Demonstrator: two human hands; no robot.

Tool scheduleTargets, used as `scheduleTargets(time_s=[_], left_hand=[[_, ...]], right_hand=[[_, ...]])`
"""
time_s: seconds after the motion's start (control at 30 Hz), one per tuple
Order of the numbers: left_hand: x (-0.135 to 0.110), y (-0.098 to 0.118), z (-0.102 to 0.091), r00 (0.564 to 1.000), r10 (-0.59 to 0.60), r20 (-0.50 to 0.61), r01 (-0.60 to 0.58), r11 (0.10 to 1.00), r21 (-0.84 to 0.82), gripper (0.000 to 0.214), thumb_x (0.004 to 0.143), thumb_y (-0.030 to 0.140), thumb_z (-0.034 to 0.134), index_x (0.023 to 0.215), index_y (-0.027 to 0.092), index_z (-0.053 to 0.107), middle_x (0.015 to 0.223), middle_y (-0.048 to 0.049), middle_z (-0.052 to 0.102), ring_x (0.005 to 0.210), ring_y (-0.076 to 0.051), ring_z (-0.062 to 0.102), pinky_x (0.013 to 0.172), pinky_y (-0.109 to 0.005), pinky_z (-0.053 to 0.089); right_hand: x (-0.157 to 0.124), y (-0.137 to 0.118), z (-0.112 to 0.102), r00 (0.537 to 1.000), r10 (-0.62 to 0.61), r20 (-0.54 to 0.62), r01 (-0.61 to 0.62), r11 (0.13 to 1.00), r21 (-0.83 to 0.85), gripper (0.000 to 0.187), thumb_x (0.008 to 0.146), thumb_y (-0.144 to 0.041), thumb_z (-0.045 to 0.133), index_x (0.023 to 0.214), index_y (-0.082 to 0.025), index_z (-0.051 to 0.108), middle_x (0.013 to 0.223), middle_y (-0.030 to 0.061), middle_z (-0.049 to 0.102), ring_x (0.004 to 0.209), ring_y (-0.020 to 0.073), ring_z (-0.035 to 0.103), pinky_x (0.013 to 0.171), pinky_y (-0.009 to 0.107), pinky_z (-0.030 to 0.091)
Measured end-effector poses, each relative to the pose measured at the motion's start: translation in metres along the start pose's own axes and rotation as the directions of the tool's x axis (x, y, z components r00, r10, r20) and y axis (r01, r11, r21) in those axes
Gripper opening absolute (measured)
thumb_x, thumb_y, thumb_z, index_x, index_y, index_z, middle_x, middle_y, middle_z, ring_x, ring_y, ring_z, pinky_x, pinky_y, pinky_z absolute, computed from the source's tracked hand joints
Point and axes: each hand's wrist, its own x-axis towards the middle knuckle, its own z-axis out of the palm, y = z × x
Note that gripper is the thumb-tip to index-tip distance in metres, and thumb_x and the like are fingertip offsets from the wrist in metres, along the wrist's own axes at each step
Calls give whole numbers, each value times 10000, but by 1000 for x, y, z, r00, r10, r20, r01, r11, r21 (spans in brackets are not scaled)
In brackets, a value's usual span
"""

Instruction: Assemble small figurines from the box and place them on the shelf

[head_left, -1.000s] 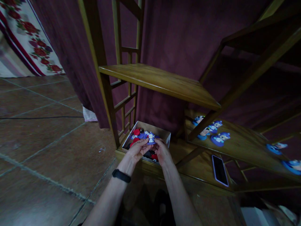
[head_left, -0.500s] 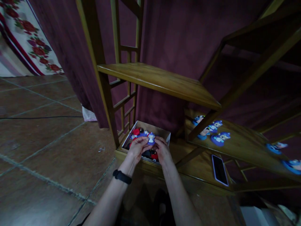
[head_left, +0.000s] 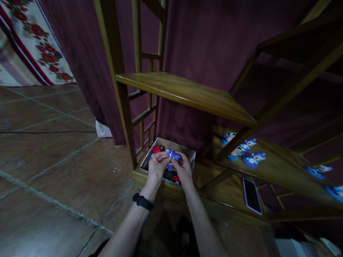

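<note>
A small blue-purple figurine (head_left: 174,155) is pinched between the fingertips of both my hands, lying on its side above an open box. My left hand (head_left: 157,166), with a black band on the wrist, grips it from the left. From the right, my right hand (head_left: 183,168) closes its thumb and fingers on the same piece. Below, the cardboard box (head_left: 189,154) holds several red, black and blue figurines, partly covered by my hands. The box stands on the bottom shelf of a wooden rack.
An upper wooden shelf (head_left: 187,94) juts out above the box. Several blue-based figurines (head_left: 254,159) sit on the shelf to the right. A phone (head_left: 252,195) lies on the lower board. A purple curtain (head_left: 88,71) hangs at left, and a thin cable (head_left: 48,132) crosses the tiled floor.
The figurine was upright with its front towards me; now it is turned onto its side between my fingers. My hands remain over the box, and the view has shifted slightly.
</note>
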Motion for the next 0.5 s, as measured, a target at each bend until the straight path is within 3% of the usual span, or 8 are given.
scheduleTargets(time_s=[0.33,0.5], left_hand=[[-3,5,2,997,73,-3,-72,996,42,296,506,146,759,772,139,631,740,-36,684,733,-159,623,711,-270,483],[-3,7,2,997,79,11,-80,995,63,254,537,145,739,767,145,633,741,-35,684,751,-162,628,729,-275,477]], right_hand=[[-5,-2,1,996,-80,-48,73,988,-137,346,692,-267,595,1035,-219,572,925,18,654,770,157,601,700,270,491],[-5,-4,1,998,-55,-32,50,988,-144,381,693,-288,600,1067,-220,570,909,22,656,744,158,603,685,276,498]])
